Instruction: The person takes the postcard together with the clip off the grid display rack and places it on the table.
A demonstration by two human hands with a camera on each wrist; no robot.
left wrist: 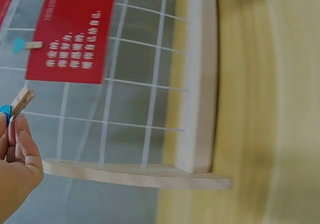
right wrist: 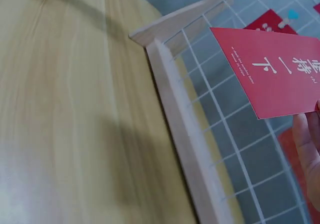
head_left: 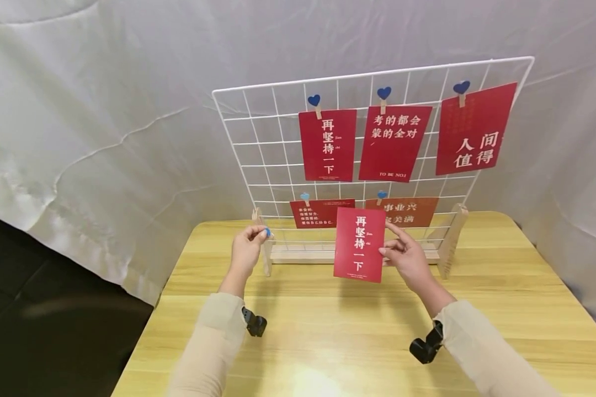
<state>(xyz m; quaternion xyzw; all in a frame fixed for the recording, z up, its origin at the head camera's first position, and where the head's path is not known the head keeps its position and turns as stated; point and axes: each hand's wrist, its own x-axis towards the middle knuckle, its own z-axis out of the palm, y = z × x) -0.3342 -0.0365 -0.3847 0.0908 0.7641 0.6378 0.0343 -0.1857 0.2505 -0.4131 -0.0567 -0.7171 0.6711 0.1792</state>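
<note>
In the head view my left hand (head_left: 245, 251) pinches a small wooden clothespin with a blue top, near the rack's left foot. The left wrist view shows this clothespin (left wrist: 21, 101) more closely, held at its blue end with its wooden tip pointing away. My right hand (head_left: 406, 258) holds a red card (head_left: 360, 245) with white characters by its right edge, upright in front of the white wire grid rack (head_left: 283, 171). That card partly covers two cards clipped in the lower row, a red card (head_left: 308, 214) and an orange-red card (head_left: 417, 212).
Three red cards hang along the top row: a left card (head_left: 328, 146), a middle card (head_left: 395, 144) and a right card (head_left: 477, 129), each under a dark blue heart clothespin. The rack has wooden feet (head_left: 451, 242) on a wooden table (head_left: 298, 331). Grey cloth (head_left: 129, 82) hangs behind.
</note>
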